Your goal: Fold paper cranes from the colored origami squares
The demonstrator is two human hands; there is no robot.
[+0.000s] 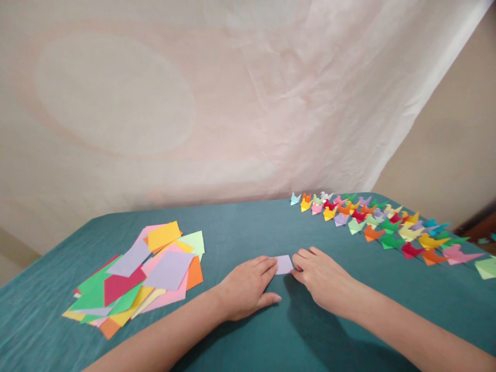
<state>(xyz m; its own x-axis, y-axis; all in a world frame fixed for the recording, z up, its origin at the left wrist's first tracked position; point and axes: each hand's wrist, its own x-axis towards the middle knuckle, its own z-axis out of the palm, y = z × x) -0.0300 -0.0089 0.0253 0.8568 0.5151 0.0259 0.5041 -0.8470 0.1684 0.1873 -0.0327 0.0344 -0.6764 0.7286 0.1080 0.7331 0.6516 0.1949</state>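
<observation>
A small lilac piece of paper (284, 264) lies flat on the teal tablecloth (240, 222), between my two hands. My left hand (248, 287) lies palm down with its fingers stretched out, the fingertips touching the paper's left edge. My right hand (320, 274) rests on the cloth with its fingers curled, pressing on the paper's right edge. Most of the paper shows between the fingertips.
A loose pile of coloured paper squares (135, 274) lies at the left of the table. Several folded paper birds (380, 225) in many colours stand in rows at the back right. A pale sheet (194, 103) hangs behind the table.
</observation>
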